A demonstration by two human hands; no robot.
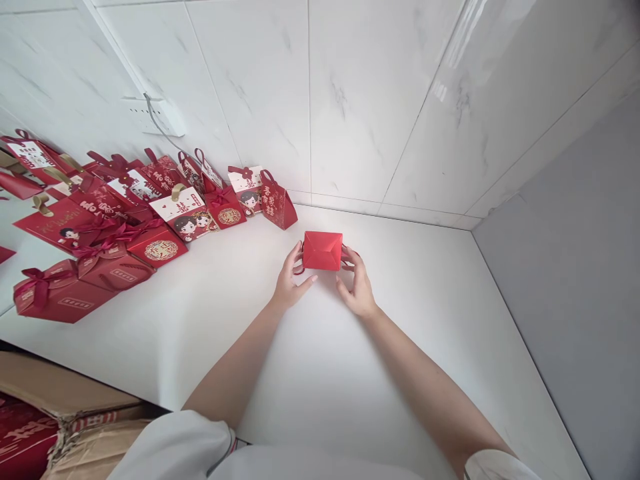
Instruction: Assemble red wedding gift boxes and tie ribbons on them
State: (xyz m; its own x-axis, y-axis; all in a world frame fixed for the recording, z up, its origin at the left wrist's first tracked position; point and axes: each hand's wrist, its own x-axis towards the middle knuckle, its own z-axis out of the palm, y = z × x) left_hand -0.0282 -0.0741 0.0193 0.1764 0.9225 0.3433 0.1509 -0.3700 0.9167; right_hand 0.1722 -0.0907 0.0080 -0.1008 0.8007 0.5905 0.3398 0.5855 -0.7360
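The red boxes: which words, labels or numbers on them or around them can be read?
"吾家有囍", probably: rightmost box by the wall
"囍": white-topped cartoon box beside it
"囍": larger cartoon box further left
Too small or unclear: the round gold emblems, framed labels, and remaining lettering, including inside the carton.
No writing shows on the centre box. I can make out no numbers.

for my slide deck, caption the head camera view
Two hands hold a plain red box on a white tabletop, decorated red gift boxes to the left.
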